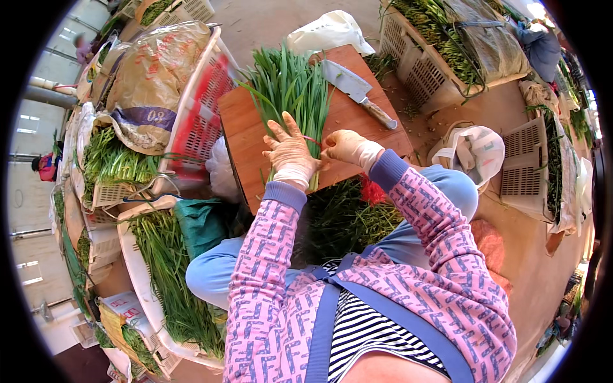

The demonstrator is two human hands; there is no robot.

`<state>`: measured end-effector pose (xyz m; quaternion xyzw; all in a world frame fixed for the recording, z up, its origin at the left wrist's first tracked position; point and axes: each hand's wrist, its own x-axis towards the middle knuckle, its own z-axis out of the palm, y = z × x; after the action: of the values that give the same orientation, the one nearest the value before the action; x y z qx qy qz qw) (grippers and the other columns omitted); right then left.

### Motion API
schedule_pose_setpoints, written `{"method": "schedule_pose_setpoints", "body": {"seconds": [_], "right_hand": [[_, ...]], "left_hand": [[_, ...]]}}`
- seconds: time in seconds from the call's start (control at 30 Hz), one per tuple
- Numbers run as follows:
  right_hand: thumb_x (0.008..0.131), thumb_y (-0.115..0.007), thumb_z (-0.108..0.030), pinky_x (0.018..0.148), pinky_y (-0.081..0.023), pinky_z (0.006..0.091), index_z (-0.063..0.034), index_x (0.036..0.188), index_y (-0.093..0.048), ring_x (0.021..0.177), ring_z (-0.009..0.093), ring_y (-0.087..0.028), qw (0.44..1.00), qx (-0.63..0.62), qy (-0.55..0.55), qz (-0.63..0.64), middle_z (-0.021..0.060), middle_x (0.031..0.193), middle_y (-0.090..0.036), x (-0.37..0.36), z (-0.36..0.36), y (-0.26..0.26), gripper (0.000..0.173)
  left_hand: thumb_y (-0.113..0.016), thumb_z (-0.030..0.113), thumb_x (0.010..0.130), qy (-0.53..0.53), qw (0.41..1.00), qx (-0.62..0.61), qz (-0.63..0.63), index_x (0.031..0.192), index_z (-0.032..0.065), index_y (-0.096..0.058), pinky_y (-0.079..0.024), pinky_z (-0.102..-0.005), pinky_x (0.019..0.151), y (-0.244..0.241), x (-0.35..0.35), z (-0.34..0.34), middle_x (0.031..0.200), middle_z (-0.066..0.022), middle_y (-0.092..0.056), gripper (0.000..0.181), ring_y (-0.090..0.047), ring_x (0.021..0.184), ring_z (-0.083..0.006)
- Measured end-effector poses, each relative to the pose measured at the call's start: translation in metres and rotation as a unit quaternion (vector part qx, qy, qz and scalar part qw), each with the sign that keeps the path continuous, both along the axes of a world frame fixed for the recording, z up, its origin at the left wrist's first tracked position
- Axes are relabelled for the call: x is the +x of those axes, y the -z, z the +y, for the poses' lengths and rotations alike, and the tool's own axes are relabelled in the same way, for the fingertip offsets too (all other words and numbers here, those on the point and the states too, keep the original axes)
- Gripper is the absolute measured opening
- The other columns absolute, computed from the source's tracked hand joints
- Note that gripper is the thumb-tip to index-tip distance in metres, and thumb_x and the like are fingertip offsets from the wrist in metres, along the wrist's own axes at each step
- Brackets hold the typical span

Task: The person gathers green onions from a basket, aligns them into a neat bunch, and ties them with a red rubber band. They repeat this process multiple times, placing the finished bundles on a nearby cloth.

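A bundle of green garlic chives (pixel 292 88) lies on a brown wooden board (pixel 357 165), leaf ends pointing away from me. My left hand (pixel 292 152), in a pale thin glove, rests palm down over the bundle's lower part with its fingers spread. From the bundle's right side a narrow red tie (pixel 312 140) runs to my right hand (pixel 348 147), also gloved, whose fingertips pinch it. Part of the tie is hidden around the stems. A cleaver (pixel 347 81) with a wooden handle lies on the board, right of the leaves.
Left of the board stand a red-and-white crate (pixel 203 119) and a white crate of chives (pixel 167 277). Loose greens (pixel 345 220) lie between my knees. A white bag (pixel 471 151) sits at right. Behind it is a crate (pixel 527 163); people work farther off.
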<state>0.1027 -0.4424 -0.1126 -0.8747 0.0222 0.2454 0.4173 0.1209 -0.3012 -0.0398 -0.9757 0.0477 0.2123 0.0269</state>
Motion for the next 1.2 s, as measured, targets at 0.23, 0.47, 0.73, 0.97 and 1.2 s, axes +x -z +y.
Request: {"method": "schedule_pose_setpoints", "body": {"seconds": [0.23, 0.47, 0.73, 0.97, 1.2], "right_hand": [[0.083, -0.061, -0.016, 0.083, -0.050, 0.0356, -0.0071, 0.095, -0.071, 0.091, 0.028, -0.065, 0.990, -0.002, -0.106, -0.098, 0.0123, 0.095, -0.068, -0.010, 0.022, -0.076, 0.018], [0.078, -0.063, -0.022, 0.090, -0.045, 0.0371, -0.0149, 0.085, -0.073, 0.099, 0.027, -0.056, 0.910, -0.130, -0.209, -0.334, 0.0052, 0.095, -0.064, 0.036, 0.085, -0.091, 0.014], [0.088, -0.067, -0.030, 0.094, -0.046, 0.0353, -0.0042, 0.121, -0.059, 0.112, 0.024, -0.057, 0.965, 0.252, -0.073, -0.017, 0.0098, 0.117, -0.062, 0.034, 0.083, -0.115, 0.043], [0.094, -0.063, -0.024, 0.104, -0.041, 0.0317, 0.0017, 0.142, -0.033, 0.126, 0.022, -0.047, 0.899, 0.428, 0.091, -0.012, 0.0137, 0.135, -0.051, 0.018, 0.089, -0.083, 0.063], [0.092, -0.059, -0.045, 0.055, -0.037, 0.0208, -0.0129, 0.091, -0.057, 0.059, 0.009, -0.047, 0.844, 0.422, 0.313, 0.112, -0.0019, 0.070, -0.055, -0.009, 0.013, 0.017, 0.032]], "left_hand": [[-0.095, 0.025, 0.052, 0.082, 0.929, -0.356, 0.058, 0.148, 0.0014, 0.017, -0.030, -0.0297, 0.111, 0.041, 0.043, 0.099, 0.153, -0.0207, -0.026, 0.150, -0.032, 0.138, -0.0226], [-0.091, 0.039, 0.056, -0.061, 0.936, -0.325, 0.121, 0.150, -0.0048, -0.013, -0.035, -0.0301, 0.106, 0.017, 0.054, 0.161, 0.132, -0.0214, -0.053, 0.129, -0.048, 0.126, -0.0258], [-0.090, 0.043, 0.056, -0.100, 0.943, -0.317, -0.019, 0.144, 0.0015, -0.025, -0.042, -0.0362, 0.101, 0.047, 0.007, 0.096, 0.136, -0.0179, -0.048, 0.117, -0.051, 0.123, -0.0270], [-0.087, 0.042, 0.062, -0.159, 0.962, -0.218, 0.039, 0.146, -0.0076, -0.012, -0.042, -0.0375, 0.104, 0.055, 0.019, 0.080, 0.146, -0.0256, -0.035, 0.123, -0.048, 0.129, -0.0328], [-0.086, 0.041, 0.064, -0.174, 0.973, -0.149, 0.000, 0.148, -0.0014, -0.015, -0.044, -0.0396, 0.100, 0.038, 0.011, 0.060, 0.133, -0.0212, -0.052, 0.118, -0.056, 0.117, -0.0347]]}}
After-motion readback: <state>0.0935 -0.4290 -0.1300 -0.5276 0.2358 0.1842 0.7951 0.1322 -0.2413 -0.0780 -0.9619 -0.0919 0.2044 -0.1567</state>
